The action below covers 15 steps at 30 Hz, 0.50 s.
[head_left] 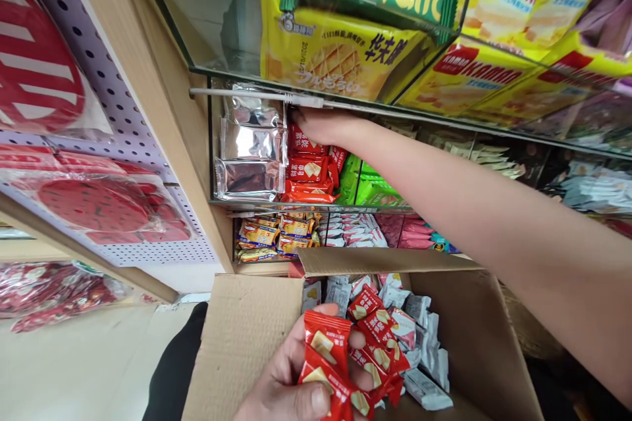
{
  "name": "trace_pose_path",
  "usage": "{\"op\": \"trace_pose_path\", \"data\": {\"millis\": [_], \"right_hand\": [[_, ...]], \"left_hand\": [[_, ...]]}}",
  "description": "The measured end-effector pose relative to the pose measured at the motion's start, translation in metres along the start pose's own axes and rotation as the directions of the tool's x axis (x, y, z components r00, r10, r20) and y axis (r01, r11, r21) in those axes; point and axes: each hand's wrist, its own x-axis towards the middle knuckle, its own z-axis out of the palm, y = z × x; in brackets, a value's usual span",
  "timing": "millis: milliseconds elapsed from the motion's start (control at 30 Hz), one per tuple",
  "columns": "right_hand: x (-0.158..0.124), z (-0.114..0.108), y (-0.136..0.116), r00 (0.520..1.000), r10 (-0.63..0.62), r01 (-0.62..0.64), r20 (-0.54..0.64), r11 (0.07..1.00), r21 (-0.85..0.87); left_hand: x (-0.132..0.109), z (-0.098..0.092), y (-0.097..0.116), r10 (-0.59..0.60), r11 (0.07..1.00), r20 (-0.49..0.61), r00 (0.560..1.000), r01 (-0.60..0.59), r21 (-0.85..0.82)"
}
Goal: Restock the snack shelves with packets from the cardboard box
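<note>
My left hand (286, 381) is low in the middle, over an open cardboard box (247, 335), and is closed on several small red snack packets (340, 362). More red and silver packets (415, 335) lie loose inside the box. My right arm stretches from the right up to a glass shelf compartment. There my right hand (320, 125) rests on a stack of the same red packets (309, 171), just under the shelf's front rail. Its fingers reach into the compartment and are mostly hidden.
Silver packets (251, 145) fill the compartment left of the red stack, green ones (365, 184) the right. Above hang large yellow and green snack bags (340, 52). A lower shelf (306, 233) holds yellow and pink packets. Red goods hang on a pegboard (93, 204) at left.
</note>
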Motion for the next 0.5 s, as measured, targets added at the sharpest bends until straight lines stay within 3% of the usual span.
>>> {"op": "trace_pose_path", "data": {"millis": [133, 333, 500], "right_hand": [[-0.006, -0.004, -0.002, 0.999, -0.009, 0.01, 0.051, 1.0, -0.018], [0.018, -0.001, 0.012, 0.996, -0.032, 0.027, 0.081, 0.998, 0.051], [0.028, 0.001, 0.016, 0.997, -0.002, -0.009, 0.073, 0.988, 0.156]], "left_hand": [[0.0, 0.0, 0.004, -0.022, 0.999, -0.038, 0.999, 0.023, 0.023], [0.002, 0.005, 0.003, -0.022, 0.999, -0.107, 0.994, 0.026, 0.042], [0.004, 0.004, 0.001, 0.04, 0.998, -0.083, 0.996, -0.036, 0.042]]}}
